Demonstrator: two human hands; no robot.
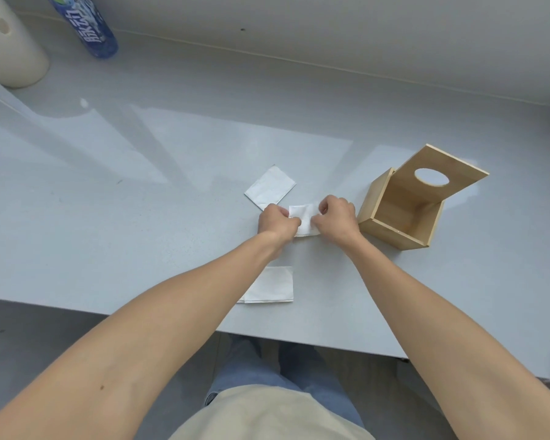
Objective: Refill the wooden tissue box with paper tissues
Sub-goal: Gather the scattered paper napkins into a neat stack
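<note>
While both pinch tissue (304, 217) | left hand (275, 222), right hand (337, 220) closed | wooden tissue box (400, 217) just right, table (140, 185)

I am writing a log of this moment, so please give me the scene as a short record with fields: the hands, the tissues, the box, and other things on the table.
left hand: pinching the held tissue
right hand: pinching the same tissue
far tissue: flat on the table, beyond the hands
near tissue: flat, near the table's front edge
wooden box: right of the hands, looks empty
lid: raised, with an oval hole
blue bottle: far left
paper roll: far left corner
</note>
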